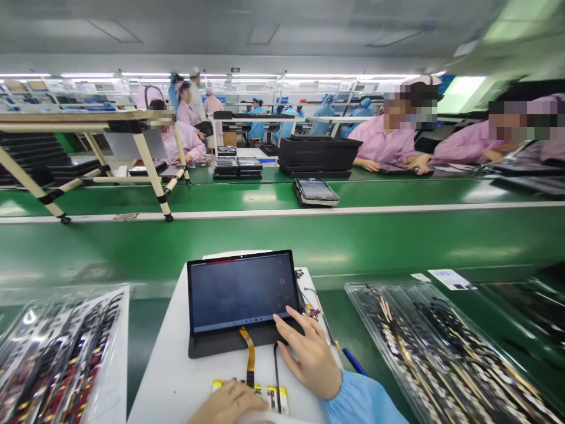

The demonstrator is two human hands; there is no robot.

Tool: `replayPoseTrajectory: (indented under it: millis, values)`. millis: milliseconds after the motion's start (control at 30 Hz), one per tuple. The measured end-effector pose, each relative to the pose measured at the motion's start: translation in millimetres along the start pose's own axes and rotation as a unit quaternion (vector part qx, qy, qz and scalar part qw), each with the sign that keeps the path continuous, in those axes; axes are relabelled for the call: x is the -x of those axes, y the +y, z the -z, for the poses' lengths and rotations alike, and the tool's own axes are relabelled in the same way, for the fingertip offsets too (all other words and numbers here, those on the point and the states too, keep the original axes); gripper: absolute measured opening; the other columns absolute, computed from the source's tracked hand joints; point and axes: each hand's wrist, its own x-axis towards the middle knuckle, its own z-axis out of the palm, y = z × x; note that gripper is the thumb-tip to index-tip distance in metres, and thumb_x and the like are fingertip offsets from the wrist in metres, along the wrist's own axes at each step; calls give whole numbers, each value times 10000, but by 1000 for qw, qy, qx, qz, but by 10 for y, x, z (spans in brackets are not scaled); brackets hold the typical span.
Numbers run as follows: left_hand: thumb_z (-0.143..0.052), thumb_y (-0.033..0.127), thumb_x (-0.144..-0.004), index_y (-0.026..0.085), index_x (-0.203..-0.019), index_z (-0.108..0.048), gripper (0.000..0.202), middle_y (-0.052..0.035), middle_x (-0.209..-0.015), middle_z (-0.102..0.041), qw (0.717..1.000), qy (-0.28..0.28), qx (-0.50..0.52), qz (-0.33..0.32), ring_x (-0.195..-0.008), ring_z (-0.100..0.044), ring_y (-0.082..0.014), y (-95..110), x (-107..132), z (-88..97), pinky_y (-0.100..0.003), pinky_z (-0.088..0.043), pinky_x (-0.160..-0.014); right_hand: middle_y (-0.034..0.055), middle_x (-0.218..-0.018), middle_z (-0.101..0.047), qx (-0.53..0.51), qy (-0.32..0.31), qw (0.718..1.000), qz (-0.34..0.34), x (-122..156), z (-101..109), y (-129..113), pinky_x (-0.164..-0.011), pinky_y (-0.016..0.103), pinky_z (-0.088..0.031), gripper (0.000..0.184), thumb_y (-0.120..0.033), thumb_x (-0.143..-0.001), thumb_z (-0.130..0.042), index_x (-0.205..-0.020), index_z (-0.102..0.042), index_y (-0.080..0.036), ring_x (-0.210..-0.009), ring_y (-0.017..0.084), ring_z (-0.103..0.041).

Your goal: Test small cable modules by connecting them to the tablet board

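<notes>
A tablet [242,294] with a lit, mostly dark screen leans upright on a white board [163,365]. My right hand [311,353] is open, fingers spread, at the lower right corner of the screen. Whether a fingertip touches the glass I cannot tell. An orange-brown flat ribbon cable [249,353] and a thin black cable [277,377] run from the tablet's base toward a battery pack [271,391] with yellow tape. Over the near side of that pack, my left hand [232,403] is closed, its fingers bent; what lies under them is hidden.
Clear trays of flat cables stand at left [66,353] and right [441,353]. A blue pen-like tool [354,361] lies right of the board. Beyond the green bench sit stacked tablets [315,191], black trays [318,156], a pipe-frame rack [150,171] and several co-workers in pink.
</notes>
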Motion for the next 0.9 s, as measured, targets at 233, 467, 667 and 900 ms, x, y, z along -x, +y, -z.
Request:
replayPoseTrajectory:
  millis: [233, 467, 667, 900]
  values:
    - [-387, 491, -910, 182, -1105, -497, 382, -106, -991, -649, 999, -24, -40, -3, -834, -619, -207, 132, -82, 235, -325, -486, -731, 58, -882, -641, -26, 47, 997, -63, -3, 133, 103, -725, 292, -445, 216, -126, -869, -391, -1015, -546, -164, -875, 170, -579]
    - [-424, 448, -912, 175, -1150, -468, 365, -91, -975, -656, 995, -42, -85, 35, -845, -620, -181, 408, -102, 477, -288, -487, -752, 49, -1053, -625, -125, -142, 982, -15, 139, 636, -284, -760, 306, -484, 367, -385, -889, -431, -1188, -513, -189, -973, 205, -573]
    - [-335, 545, -902, 177, -1238, -441, 510, -129, -1062, -616, 992, -25, -95, 85, -958, -580, -234, 574, -109, 386, -348, -454, -815, 40, -973, -645, -21, -177, 984, 17, 500, 787, -463, -738, 275, -461, 420, -426, -902, -422, -1239, -474, -181, -826, 167, -596]
    - [-474, 166, -811, 191, -746, -544, 99, -15, -683, -598, 954, -47, -125, 267, -636, -571, -181, 710, -256, 90, -293, -445, -611, 161, -1252, -467, 121, -114, 943, -287, 1112, 552, -620, -834, 571, -397, 455, -409, -873, -414, -1268, -440, -184, -1139, 386, -433]
